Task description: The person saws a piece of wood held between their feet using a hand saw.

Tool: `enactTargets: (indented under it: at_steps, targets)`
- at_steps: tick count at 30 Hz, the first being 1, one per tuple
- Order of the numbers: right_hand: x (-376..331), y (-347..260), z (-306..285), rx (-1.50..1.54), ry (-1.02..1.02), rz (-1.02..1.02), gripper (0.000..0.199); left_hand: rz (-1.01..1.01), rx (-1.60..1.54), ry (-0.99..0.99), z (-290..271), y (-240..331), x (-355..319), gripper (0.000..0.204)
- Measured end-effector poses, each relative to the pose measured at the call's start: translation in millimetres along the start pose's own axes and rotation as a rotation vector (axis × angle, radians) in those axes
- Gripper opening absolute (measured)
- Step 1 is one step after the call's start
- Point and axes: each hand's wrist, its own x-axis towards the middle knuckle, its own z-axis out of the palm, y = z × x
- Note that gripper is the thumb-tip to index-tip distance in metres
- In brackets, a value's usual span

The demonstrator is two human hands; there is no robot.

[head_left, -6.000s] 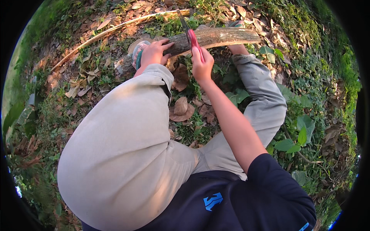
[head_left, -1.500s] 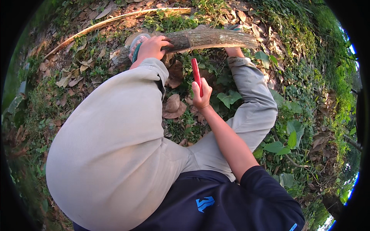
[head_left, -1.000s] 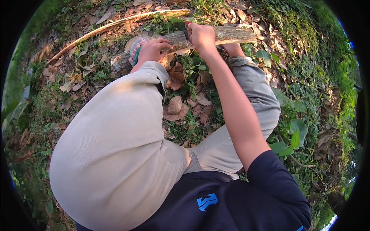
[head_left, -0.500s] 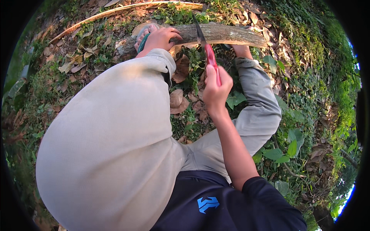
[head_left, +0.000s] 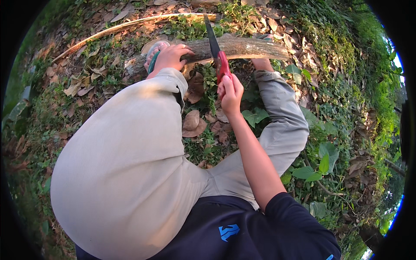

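A bark-covered log (head_left: 247,47) lies crosswise on the ground ahead of me. My left hand (head_left: 170,57) is closed over its left part, fingers across the top and thumb on the near side, beside my sandalled left foot. My right hand (head_left: 229,93) is wrapped round the red handle of a handsaw (head_left: 212,38). The dark blade crosses the log just right of my left hand, with its tip pointing away past the far side. Whether the teeth sit in a cut cannot be made out.
A long, pale split strip of wood (head_left: 125,26) curves along the ground beyond the log. My bent legs in light trousers (head_left: 130,160) frame the near side. Dry leaves (head_left: 193,125), low plants (head_left: 314,171) and grass cover the ground around.
My right hand has pushed the saw forward, so more blade shows beyond the log. The left hand keeps its place on the log. The whole view has shifted slightly.
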Motion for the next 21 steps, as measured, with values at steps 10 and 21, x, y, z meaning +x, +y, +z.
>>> enactTargets:
  at_steps: [10,21]
  targets:
    - [-61.9,-42.6,27.4,-0.22,0.162,0.042,0.029,0.039,-0.032,0.038,8.8,-11.7,-9.3,0.036]
    - [-15.7,36.8,-5.8,-0.128,0.023,-0.149,0.033,0.025,0.056,0.038,7.5,-6.2,-2.1,0.033]
